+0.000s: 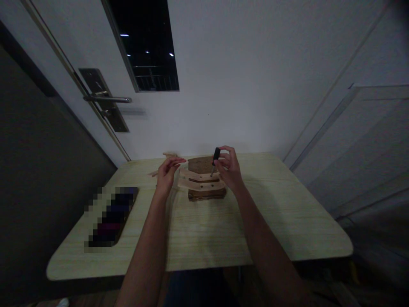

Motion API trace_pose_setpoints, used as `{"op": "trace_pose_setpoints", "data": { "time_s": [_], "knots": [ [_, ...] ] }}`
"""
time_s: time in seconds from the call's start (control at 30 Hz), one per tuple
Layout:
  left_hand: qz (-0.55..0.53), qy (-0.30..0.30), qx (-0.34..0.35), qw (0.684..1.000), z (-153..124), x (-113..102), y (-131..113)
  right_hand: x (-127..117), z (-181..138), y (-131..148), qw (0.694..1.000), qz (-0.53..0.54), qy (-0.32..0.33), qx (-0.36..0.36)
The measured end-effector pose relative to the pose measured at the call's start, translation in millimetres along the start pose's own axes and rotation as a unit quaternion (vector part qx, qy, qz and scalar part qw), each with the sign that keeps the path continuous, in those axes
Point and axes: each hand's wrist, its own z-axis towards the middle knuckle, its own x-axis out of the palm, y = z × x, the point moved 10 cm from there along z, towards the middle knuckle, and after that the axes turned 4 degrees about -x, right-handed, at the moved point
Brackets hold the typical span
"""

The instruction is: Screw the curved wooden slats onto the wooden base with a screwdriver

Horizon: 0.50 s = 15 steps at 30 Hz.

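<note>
A small wooden assembly (pixel 204 184) of curved light slats on a darker block stands near the far middle of the table. My right hand (pixel 229 169) grips a black-handled screwdriver (pixel 215 160), held upright with its tip down on the upper slat. My left hand (pixel 167 174) hovers just left of the assembly, fingers slightly curled and apart, holding nothing that I can see. Loose pale wooden pieces (pixel 169 154) lie behind my left hand.
The light wood table (pixel 287 221) has rounded corners and stands against a white wall. A blurred dark rectangular object (pixel 111 216) lies at the left of the table. A door with a metal lever handle (pixel 107 99) is at the far left.
</note>
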Motion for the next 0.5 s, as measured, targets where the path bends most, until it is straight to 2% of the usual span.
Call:
{"op": "trace_pose_setpoints", "data": {
  "time_s": [0.07, 0.13, 0.23, 0.3, 0.5],
  "knots": [
    [0.057, -0.023, 0.052, 0.997, -2, -1, -20, 1, 0, 1, 1.000, -0.005, -0.002, -0.007],
    [0.154, -0.016, 0.105, 0.982, -7, 8, -40, 1, 0, 2, 1.000, -0.007, -0.003, -0.013],
    [0.313, 0.072, 0.157, 0.934, -15, 39, -56, 2, -1, 3, 1.000, -0.005, -0.003, -0.018],
    [0.384, 0.124, 0.158, 0.901, -19, 54, -57, 2, -1, 4, 1.000, -0.007, 0.000, -0.019],
    [0.563, 0.170, 0.087, 0.804, -23, 78, -55, 3, -2, 6, 1.000, -0.006, 0.010, -0.023]
  ]
}}
